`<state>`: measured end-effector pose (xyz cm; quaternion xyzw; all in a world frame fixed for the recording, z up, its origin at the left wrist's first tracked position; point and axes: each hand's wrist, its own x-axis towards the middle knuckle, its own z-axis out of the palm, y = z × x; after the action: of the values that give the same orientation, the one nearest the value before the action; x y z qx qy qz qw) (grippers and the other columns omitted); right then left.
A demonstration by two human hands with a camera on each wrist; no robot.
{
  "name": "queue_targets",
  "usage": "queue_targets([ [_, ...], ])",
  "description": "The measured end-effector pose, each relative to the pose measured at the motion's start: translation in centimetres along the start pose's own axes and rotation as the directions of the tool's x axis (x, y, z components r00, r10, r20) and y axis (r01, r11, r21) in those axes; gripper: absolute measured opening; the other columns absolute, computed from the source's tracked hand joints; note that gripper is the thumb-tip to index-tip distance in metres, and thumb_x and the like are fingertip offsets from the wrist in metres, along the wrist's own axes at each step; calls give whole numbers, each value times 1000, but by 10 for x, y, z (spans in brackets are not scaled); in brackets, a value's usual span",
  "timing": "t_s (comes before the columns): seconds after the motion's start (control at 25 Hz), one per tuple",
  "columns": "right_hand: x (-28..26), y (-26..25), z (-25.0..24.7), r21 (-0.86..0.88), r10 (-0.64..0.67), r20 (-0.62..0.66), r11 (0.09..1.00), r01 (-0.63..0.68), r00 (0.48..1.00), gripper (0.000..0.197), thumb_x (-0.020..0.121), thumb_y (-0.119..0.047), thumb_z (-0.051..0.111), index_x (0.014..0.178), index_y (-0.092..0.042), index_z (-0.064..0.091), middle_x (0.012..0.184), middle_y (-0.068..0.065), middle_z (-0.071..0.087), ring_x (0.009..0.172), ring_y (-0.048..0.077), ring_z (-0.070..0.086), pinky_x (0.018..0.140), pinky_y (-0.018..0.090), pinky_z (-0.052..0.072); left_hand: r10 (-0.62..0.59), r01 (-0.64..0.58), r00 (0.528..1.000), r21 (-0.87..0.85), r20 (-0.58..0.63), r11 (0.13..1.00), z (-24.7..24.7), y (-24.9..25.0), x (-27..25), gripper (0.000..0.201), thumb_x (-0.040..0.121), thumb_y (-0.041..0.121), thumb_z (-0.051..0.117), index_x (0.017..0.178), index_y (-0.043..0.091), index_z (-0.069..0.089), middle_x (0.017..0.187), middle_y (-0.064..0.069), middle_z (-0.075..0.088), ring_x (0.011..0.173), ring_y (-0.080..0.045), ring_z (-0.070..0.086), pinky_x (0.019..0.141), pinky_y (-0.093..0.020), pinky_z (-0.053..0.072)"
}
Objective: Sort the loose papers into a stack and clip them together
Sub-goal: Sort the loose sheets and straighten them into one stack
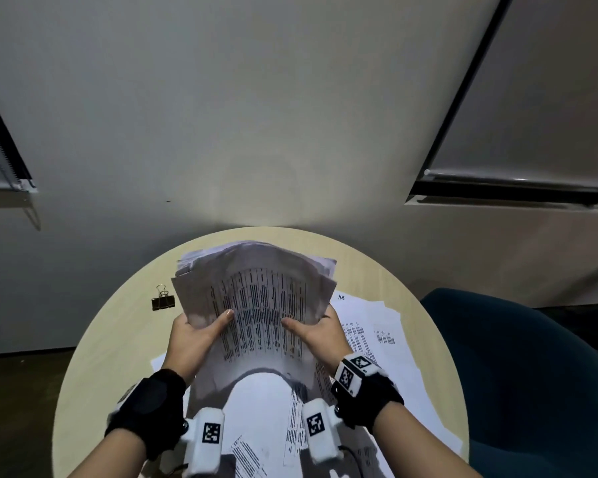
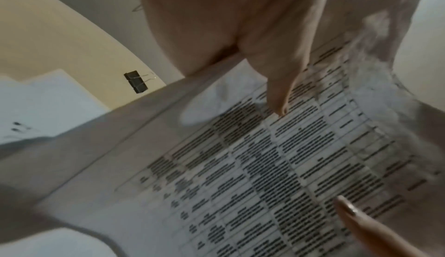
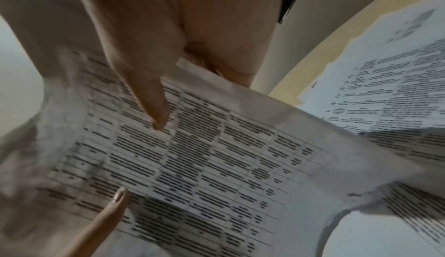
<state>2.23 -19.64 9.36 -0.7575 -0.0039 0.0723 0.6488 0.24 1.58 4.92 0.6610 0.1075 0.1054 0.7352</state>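
Paper stack [image 1: 256, 305] is lifted above the tabletop [image 1: 111, 339], gripped at its side edges: left hand [image 1: 195, 334] and right hand [image 1: 320, 334] with thumbs on top; fingers beneath are hidden. Black binder clip [image 1: 163, 300] lies just left of the stack; loose sheets [image 1: 377, 339] lie below and to its right.

Round pale wooden table [image 1: 125, 339], black binder clip [image 1: 163, 301] at left, loose printed papers [image 1: 377, 343] spread on right
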Motion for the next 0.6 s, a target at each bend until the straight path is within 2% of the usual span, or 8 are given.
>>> queue_targets([
  [0.04,-1,0,-3,50,-17,14,999,16,1000,47,79,-1,75,117,-13,49,103,-8,63,84,-10,62,76,8,51,1,-1,1000,12,24,1000,-2,1,0,23,80,10,73,103,9,69,91,6,77,91,-10,72,87,-29,55],
  [0.12,-3,-5,-4,90,-59,42,994,55,997,55,77,3,74,119,-21,47,113,-8,62,92,-8,62,75,5,51,27,-31,997,56,70,998,-4,6,0,37,77,12,76,112,7,66,103,1,75,98,-14,71,92,-34,54],
  [0.16,-2,-9,-4,87,-87,40,993,84,995,54,78,3,74,116,-24,48,112,-9,62,93,-8,63,74,4,50,48,-53,995,58,85,997,-4,9,3,42,77,12,77,116,8,64,107,0,74,100,-14,70,94,-36,53],
  [0.24,4,-14,-2,76,-143,-1,987,142,990,47,78,3,73,106,-27,51,105,-16,63,89,-16,62,73,2,46,94,-96,992,27,81,995,0,16,8,47,78,11,76,122,13,61,113,2,72,104,-10,68,93,-31,52],
  [0.32,8,-15,-2,57,-149,-47,987,152,988,42,79,3,72,103,-27,54,101,-16,64,86,-17,62,75,2,46,122,-120,991,-24,60,992,4,21,10,46,80,9,74,123,14,60,113,4,71,103,-8,68,90,-25,54],
  [0.48,4,6,-3,-11,-24,-50,1000,23,998,26,81,-4,73,105,-11,63,98,1,70,80,-4,67,89,24,54,25,-25,999,0,42,1000,3,7,3,40,75,14,77,113,7,66,105,-4,74,101,-21,70,94,-39,53],
  [0.56,4,3,-5,9,7,-83,1000,-6,997,27,82,-9,73,107,-5,64,99,6,72,88,11,69,94,36,53,18,-18,997,0,74,1000,3,12,3,39,73,16,78,109,7,68,103,-5,75,101,-23,70,94,-39,52],
  [0.6,5,-2,-6,18,-3,-95,1000,5,995,28,82,-10,73,107,-5,64,101,7,72,92,15,69,95,38,53,37,-37,994,-4,104,999,5,18,4,43,72,19,79,111,7,68,104,-5,75,100,-21,71,93,-39,52],
])
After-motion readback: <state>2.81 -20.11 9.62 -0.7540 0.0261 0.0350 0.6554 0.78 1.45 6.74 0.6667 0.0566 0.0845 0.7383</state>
